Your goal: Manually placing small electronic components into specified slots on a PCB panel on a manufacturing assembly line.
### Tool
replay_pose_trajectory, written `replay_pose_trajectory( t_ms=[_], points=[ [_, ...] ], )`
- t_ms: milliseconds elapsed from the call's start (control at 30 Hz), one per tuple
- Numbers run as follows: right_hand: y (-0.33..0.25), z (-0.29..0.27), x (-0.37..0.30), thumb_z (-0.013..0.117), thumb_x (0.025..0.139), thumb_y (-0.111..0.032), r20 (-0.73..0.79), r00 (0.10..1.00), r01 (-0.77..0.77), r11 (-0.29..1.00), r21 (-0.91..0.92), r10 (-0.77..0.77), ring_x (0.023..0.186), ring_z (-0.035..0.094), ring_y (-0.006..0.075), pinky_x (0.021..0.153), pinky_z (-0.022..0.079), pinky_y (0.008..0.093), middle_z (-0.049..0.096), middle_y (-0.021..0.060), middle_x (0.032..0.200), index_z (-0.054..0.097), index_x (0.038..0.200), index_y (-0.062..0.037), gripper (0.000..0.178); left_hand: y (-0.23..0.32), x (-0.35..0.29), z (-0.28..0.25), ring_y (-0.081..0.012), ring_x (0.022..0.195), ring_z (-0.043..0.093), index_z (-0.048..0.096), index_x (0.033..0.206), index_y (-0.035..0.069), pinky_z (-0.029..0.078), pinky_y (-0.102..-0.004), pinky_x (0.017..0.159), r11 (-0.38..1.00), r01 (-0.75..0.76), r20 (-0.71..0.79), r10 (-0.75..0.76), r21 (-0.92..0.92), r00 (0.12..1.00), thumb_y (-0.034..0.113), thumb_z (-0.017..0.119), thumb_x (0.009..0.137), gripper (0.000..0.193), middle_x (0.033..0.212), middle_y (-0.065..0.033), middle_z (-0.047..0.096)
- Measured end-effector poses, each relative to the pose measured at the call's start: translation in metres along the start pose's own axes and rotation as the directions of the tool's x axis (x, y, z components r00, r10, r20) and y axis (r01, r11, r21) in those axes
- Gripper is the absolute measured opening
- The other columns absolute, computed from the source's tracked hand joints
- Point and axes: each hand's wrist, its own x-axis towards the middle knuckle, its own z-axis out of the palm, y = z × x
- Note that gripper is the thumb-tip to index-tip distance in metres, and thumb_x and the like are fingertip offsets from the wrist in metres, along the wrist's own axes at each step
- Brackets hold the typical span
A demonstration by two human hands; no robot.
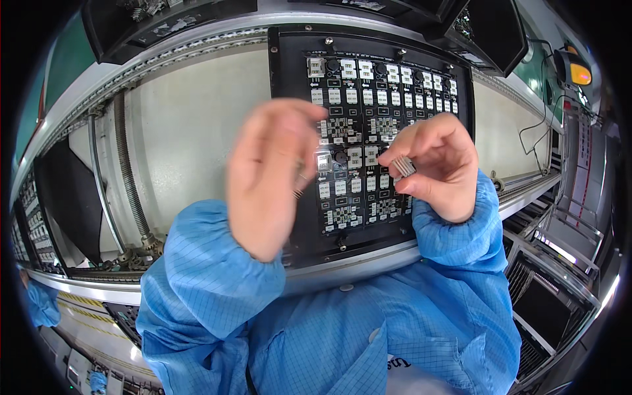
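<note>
My right hand (444,164) is over the right part of a black frame (296,85) that holds circuit boards (342,128). Thumb and fingertips pinch a small grey ribbed metal part (403,167), its parallel ridges facing up. To the left, my left hand (270,158) hovers over the frame's left edge, blurred by motion, its fingers curled. Thin metal pins (299,193) stick out beside its palm; the rest of what it holds is hidden. Rows of white connectors (334,97) and round black components cover the boards, and a shiny square metal piece (324,162) sits near the left hand.
The frame lies across a conveyor with a chain rail (178,54) along its far side. Black bins (484,33) with metal parts stand beyond it. A threaded rod (125,164) crosses at left. A yellow-lit device (580,74) and a metal rack (546,296) are at right.
</note>
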Motion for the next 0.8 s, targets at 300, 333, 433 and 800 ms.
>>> replay_pose_trajectory(
  t_ms=[300, 333, 433, 800],
  points=[
    [-0.018, -0.033, 0.012, 0.05, 0.076, 0.019, -0.02, 0.998, 0.054, 0.995, -0.082, -0.056, 0.102, 0.059, 0.0196, 0.092, 0.048, 0.0316, 0.054, 0.02, 0.12, 0.061, 0.105, 0.0074, 0.033, -0.014, 0.013, -0.007, -0.0072, 0.061, 0.039, 0.052, 0.105, 0.003, 0.031, -0.0216, 0.054, 0.985, 0.114, -0.25, -0.144, -0.128, 0.958, 0.034, 0.04, 0.099, 0.034, 0.072, 0.0006, 0.047],
    [-0.02, -0.033, 0.017, 0.05, 0.076, 0.019, -0.037, 0.997, 0.068, 0.99, -0.126, -0.073, 0.103, 0.059, 0.0201, 0.093, 0.048, 0.0323, 0.054, 0.0199, 0.12, 0.06, 0.105, 0.0075, 0.033, -0.014, 0.013, -0.01, -0.0073, 0.063, 0.04, 0.052, 0.107, 0.003, 0.031, -0.0217, 0.056, 0.964, 0.152, -0.182, -0.193, -0.217, 0.964, 0.034, 0.041, 0.099, 0.034, 0.073, 0.0007, 0.047],
    [-0.02, -0.021, 0.037, 0.053, 0.08, 0.013, -0.095, 0.992, 0.059, 0.978, -0.198, -0.079, 0.11, 0.058, 0.0242, 0.095, 0.047, 0.0341, 0.054, 0.0173, 0.121, 0.059, 0.107, 0.0075, 0.028, -0.013, 0.014, -0.03, -0.008, 0.069, 0.041, 0.05, 0.112, 0.006, 0.033, -0.0218, 0.062, 0.922, 0.266, 0.102, -0.247, -0.282, 0.964, 0.032, 0.044, 0.098, 0.03, 0.085, -0.0008, 0.052],
    [-0.001, -0.066, 0.057, 0.059, 0.081, 0.009, 0.01, 0.996, 0.067, 0.641, -0.764, -0.092, 0.104, 0.057, 0.0177, 0.092, 0.044, 0.028, 0.058, 0.01, 0.11, 0.062, 0.104, 0.0041, 0.024, -0.016, 0.017, -0.013, -0.0084, 0.064, 0.044, 0.048, 0.118, 0.004, 0.034, -0.0222, 0.058, 0.893, 0.345, 0.185, -0.301, -0.29, 0.935, 0.022, 0.042, 0.097, 0.029, 0.092, -0.0051, 0.055]
  ],
)
